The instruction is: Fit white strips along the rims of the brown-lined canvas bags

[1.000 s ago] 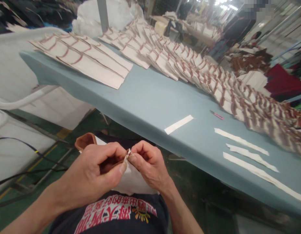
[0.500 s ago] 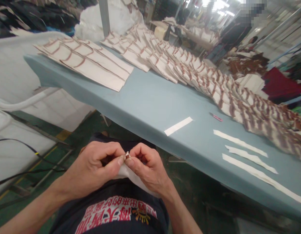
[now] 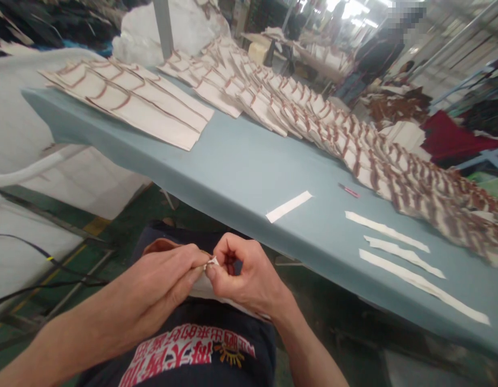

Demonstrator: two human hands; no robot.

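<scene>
In front of my body I hold a white fabric piece (image 3: 204,290) with a brown edge (image 3: 159,245). My left hand (image 3: 164,282) is closed on it, fingers laid straight and pressed together along the brown edge. My right hand (image 3: 249,271) pinches the same piece at a small white tip (image 3: 213,261), thumb against forefinger. Both hands meet at this spot, short of the table's near edge. Most of the piece is hidden behind my hands and wrists.
On the blue-covered table (image 3: 233,161) lie a short white strip (image 3: 289,206), several longer strips (image 3: 422,285) and a pink-handled small tool (image 3: 349,190). Overlapping white pieces with brown edges (image 3: 144,102) line its far side. A white bin (image 3: 19,107) stands left; a person (image 3: 374,59) is beyond.
My left fingers have straightened from a curled pinch and now lie along the edge, exposing more brown. My right hand still pinches the piece. The view has shifted slightly.
</scene>
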